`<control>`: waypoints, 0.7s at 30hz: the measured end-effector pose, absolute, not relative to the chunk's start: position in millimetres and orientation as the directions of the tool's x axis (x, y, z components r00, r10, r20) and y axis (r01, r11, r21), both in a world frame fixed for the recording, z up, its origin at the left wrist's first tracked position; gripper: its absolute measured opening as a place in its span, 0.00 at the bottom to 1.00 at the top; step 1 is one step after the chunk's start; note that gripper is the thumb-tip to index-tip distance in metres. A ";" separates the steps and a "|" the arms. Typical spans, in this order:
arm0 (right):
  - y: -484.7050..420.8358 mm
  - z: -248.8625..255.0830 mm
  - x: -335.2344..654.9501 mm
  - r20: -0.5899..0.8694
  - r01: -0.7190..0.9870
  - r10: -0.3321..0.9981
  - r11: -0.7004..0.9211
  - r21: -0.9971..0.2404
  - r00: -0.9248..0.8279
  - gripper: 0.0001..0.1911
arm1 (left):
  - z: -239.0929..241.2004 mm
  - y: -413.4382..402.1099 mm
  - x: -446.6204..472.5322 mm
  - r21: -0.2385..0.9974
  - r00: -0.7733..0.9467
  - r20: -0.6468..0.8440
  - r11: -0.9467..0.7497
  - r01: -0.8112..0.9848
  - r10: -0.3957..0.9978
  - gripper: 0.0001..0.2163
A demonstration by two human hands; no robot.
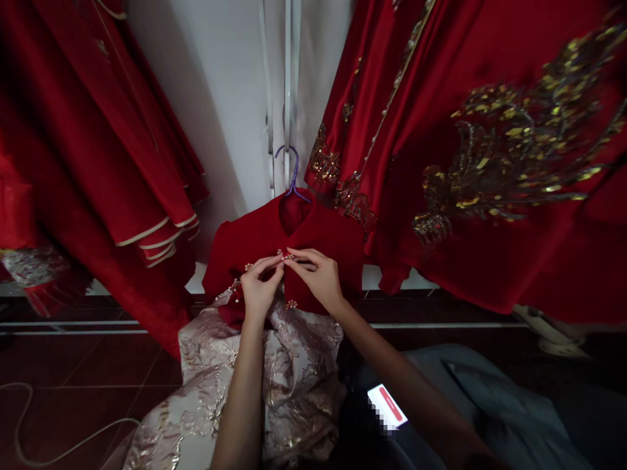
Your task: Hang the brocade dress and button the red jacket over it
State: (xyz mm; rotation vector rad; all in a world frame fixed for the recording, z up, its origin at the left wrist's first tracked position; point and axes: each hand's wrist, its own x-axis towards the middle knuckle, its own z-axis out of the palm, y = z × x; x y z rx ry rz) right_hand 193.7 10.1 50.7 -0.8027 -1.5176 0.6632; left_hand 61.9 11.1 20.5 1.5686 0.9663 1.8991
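A red jacket (328,228) hangs from a purple hanger (295,171) in front of me. Its front opening carries small gold, beaded buttons (291,305). My left hand (260,287) pinches the jacket's front edge at one of these ornate buttons, thumb against fingers. Right beside it, my right hand (319,277) pinches the same spot from the other side, so the fingertips of both hands almost touch. The fingers partly cover that button. Under the jacket spreads a pale, shiny brocade fabric (298,385) with raised metallic patterns.
Red garments with cream trim (147,196) hang at left. At right hangs a red garment (441,274) with gold sequin embroidery. White metal poles (288,85) stand behind the hanger. A lit phone screen (388,406) lies below my right forearm. A white cable (73,454) runs over dark tiles.
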 end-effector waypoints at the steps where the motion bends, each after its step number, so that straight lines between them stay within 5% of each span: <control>1: 11.3 50.7 193.5 0.593 0.105 0.805 0.593 -0.799 -0.028 0.17 | 20.9 10.9 61.5 0.772 -0.219 0.631 -0.631 0.082 0.744 0.10; 12: 28.6 65.4 200.6 0.548 0.118 0.793 0.591 -0.798 -0.268 0.14 | 29.3 6.4 57.8 0.701 -0.192 0.708 -0.646 0.302 0.679 0.07; 16: 35.0 60.2 193.5 0.597 0.261 0.787 0.616 -0.743 -0.155 0.10 | 31.7 3.2 64.0 0.682 -0.055 0.704 -0.652 0.330 0.708 0.10; 21: 28.9 30.4 191.3 0.577 0.246 0.815 0.570 -0.784 -0.052 0.28 | 29.6 1.6 60.5 0.572 0.092 0.695 -0.626 0.530 0.713 0.24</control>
